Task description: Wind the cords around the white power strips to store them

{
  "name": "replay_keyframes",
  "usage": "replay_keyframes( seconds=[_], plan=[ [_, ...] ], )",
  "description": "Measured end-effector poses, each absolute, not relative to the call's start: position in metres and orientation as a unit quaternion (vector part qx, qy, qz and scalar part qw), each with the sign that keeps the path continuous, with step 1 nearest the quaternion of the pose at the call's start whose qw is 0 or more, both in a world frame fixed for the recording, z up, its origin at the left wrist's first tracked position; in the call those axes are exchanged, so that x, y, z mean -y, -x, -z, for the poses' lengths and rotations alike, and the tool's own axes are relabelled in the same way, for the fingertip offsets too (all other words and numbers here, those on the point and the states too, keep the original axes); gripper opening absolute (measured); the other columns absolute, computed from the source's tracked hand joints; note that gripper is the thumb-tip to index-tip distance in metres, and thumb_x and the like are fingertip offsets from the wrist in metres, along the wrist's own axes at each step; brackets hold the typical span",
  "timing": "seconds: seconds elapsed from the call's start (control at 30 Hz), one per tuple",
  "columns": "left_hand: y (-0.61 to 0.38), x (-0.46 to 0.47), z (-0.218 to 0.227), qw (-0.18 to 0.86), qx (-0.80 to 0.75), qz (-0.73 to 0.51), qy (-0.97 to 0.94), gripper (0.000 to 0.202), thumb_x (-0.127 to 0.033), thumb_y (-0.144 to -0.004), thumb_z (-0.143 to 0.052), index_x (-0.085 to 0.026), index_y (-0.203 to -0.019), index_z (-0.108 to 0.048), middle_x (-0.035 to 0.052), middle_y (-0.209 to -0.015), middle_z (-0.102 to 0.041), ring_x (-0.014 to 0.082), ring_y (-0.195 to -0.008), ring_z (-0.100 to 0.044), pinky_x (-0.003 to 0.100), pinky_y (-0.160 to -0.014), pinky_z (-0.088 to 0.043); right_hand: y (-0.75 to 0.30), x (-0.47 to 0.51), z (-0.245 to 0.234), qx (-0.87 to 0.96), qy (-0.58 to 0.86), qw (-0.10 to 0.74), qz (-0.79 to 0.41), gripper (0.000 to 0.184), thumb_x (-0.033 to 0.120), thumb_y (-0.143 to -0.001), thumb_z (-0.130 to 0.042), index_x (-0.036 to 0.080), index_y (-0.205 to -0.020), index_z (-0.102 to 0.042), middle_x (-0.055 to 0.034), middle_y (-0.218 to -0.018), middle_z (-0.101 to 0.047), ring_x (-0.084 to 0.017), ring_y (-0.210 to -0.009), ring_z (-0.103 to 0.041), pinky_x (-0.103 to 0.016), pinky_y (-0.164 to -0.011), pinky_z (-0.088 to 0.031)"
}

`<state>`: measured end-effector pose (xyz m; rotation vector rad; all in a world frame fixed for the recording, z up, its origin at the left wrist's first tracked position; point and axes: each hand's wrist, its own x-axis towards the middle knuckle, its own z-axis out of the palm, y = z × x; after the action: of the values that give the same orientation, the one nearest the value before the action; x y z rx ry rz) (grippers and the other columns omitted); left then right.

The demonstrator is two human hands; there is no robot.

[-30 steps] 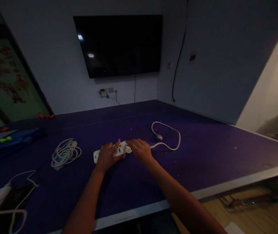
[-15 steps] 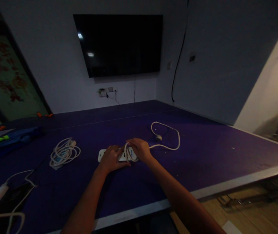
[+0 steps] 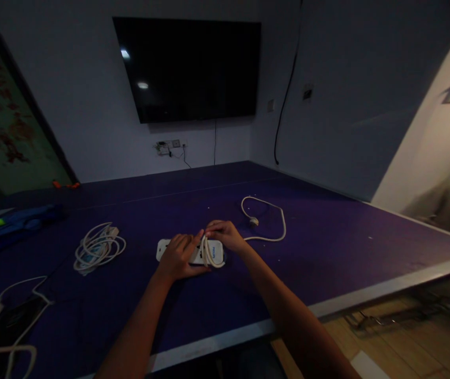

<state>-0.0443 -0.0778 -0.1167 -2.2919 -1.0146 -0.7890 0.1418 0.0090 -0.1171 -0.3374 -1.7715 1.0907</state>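
Left hand [image 3: 178, 258] clamped over white Philips power strip [image 3: 217, 253], thumb along near edge, strip flat on purple table [image 3: 319, 252]. Right hand [image 3: 225, 234] closed, pinching white power cord [image 3: 206, 252] at strip's far edge, cord looped across strip's right end! Loose length curving off to right, bending back to plug [image 3: 253, 222] resting on table. Coiled white cable [image 3: 97, 248] lying left of hands; dark wall-mounted television [image 3: 189, 68] beyond.
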Motion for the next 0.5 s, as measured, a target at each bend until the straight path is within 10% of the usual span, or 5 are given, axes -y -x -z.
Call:
replay_keyframes(
  seconds=[0.5],
  plan=[
    [0.031,0.082,0.126,0.263,0.342,0.438,0.788,0.095,-0.065,-0.06,-0.069,-0.012,-0.135,-0.044,0.014,-0.1,-0.069,0.0256,-0.089,-0.065,0.038,-0.081,-0.051,-0.133,-0.003,0.126,0.549,0.191,0.437,-0.686,0.023,0.033,-0.058,-0.078,0.015,-0.067,-0.067,0.0005,-0.061,-0.063,-0.01,-0.052,-0.054,-0.022,-0.053,-0.041]
  ],
)
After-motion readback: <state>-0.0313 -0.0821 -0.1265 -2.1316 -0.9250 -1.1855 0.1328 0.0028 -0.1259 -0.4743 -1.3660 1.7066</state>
